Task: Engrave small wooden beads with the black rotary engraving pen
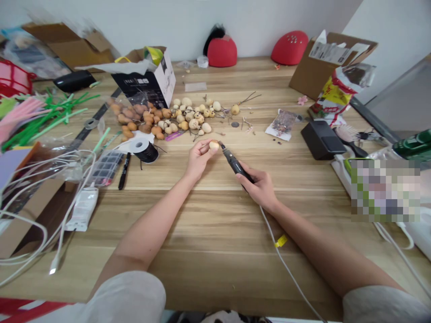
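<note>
1. Just left of the spool of black cord (148, 154), our landmark, we see a black marker (124, 171) lying on the worktop (202, 251).
2. Behind the spool we have a heap of brown, gourd-like pieces (148, 119), part of it under clear plastic.
3. Behind the spool and to its right, we see a spread of small pale gourds (193, 119), some with dry stems.
4. Right of the spool, our left hand (201, 157) pinches one small pale piece (214, 145), apparently a gourd, between thumb and fingers, up off the wood.
5. Farther right from the spool, the dark rotary tool (235, 165) points its tip at that piece. We judge that the step in hand is working its surface or end; we cannot tell whether the bit is turning or cutting.
6. Right of the tool as seen from the spool, our right hand (259, 186) is wrapped around the handle, its pale cable (288, 269) trailing towards us.
7. As we judge it, the next move calls for a firm pinch, fingertips clear of the bit, light pressure from the tool, and small turns of the piece to present a fresh side.
</note>
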`<state>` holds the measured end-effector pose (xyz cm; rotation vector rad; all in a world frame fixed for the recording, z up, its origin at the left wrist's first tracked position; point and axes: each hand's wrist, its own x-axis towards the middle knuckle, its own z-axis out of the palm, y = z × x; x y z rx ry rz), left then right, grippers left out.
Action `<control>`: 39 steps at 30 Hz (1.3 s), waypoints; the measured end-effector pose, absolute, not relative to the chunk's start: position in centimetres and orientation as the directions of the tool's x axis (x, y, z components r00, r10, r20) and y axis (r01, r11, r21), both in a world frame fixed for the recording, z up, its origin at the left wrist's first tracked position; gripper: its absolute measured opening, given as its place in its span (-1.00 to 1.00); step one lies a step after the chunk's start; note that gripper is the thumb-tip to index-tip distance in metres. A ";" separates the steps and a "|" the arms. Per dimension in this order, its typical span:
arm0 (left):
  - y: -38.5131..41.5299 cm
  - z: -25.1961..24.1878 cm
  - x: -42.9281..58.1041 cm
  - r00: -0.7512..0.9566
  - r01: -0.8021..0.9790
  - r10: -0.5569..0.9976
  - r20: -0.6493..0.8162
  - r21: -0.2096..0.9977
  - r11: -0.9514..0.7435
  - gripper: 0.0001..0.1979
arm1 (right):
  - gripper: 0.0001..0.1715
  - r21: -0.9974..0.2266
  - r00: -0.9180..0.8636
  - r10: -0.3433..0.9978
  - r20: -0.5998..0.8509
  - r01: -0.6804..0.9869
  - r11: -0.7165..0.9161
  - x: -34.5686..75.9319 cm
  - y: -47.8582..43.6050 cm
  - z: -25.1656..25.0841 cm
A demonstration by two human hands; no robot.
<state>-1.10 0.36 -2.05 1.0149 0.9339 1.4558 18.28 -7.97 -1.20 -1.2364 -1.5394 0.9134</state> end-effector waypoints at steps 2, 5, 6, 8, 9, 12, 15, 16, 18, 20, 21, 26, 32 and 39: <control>0.3 -2.0 -1.1 -0.056 -0.320 0.994 0.098 0.941 -0.111 -0.46 | -0.50 -0.934 -0.066 0.976 0.207 0.285 0.217 18.3 -8.0 -1.2; 0.3 -1.9 -1.1 -0.057 -0.321 0.994 0.093 0.941 -0.106 -0.45 | -0.48 -0.936 -0.066 0.980 0.187 0.290 0.198 18.3 -7.9 -1.3; 0.2 -1.8 -1.1 -0.057 -0.322 0.994 0.090 0.941 -0.104 -0.45 | -0.49 -0.936 -0.067 0.980 0.188 0.289 0.199 18.3 -7.9 -1.3; 0.2 -1.8 -1.1 -0.054 -0.329 0.995 0.089 0.939 -0.101 -0.45 | -0.50 -0.935 -0.076 0.977 0.198 0.283 0.212 18.3 -7.9 -1.4; 0.2 -1.7 -1.0 -0.054 -0.333 0.995 0.089 0.937 -0.102 -0.46 | -0.50 -0.936 -0.077 0.977 0.201 0.279 0.215 18.4 -7.9 -1.4; 0.2 -1.7 -1.0 -0.065 -0.349 0.994 0.089 0.931 -0.106 -0.46 | -0.48 -0.943 -0.074 0.980 0.184 0.268 0.198 18.4 -7.9 -1.5; 0.2 -1.8 -1.0 -0.072 -0.354 0.994 0.082 0.929 -0.102 -0.45 | -0.48 -0.946 -0.072 0.980 0.184 0.258 0.197 18.4 -7.8 -1.4; 0.2 -1.8 -1.0 -0.071 -0.353 0.994 0.080 0.930 -0.100 -0.45 | -0.48 -0.946 -0.073 0.980 0.186 0.256 0.198 18.4 -7.8 -1.4; 0.2 -1.8 -1.0 -0.068 -0.345 0.994 0.082 0.933 -0.100 -0.46 | -0.49 -0.946 -0.072 0.980 0.187 0.255 0.199 18.4 -7.9 -1.4; 0.2 -1.7 -1.0 -0.061 -0.340 0.995 0.085 0.935 -0.101 -0.46 | -0.50 -0.944 -0.074 0.978 0.195 0.256 0.208 18.4 -7.9 -1.4; 0.2 -1.7 -1.0 -0.058 -0.338 0.995 0.084 0.936 -0.099 -0.46 | -0.51 -0.942 -0.076 0.976 0.202 0.257 0.215 18.4 -7.9 -1.4; 0.1 -1.6 -1.0 -0.061 -0.335 0.996 0.071 0.938 -0.087 -0.45 | -0.51 -0.941 -0.070 0.979 0.192 0.271 0.204 18.4 -7.9 -1.5; 0.2 -1.7 -1.1 -0.054 -0.337 0.997 0.062 0.938 -0.077 -0.45 | -0.53 -0.938 -0.071 0.976 0.208 0.267 0.220 18.4 -7.9 -1.5; 0.1 -1.7 -1.0 -0.060 -0.347 0.997 0.052 0.935 -0.070 -0.45 | -0.51 -0.938 -0.065 0.979 0.194 0.279 0.205 18.3 -8.0 -1.3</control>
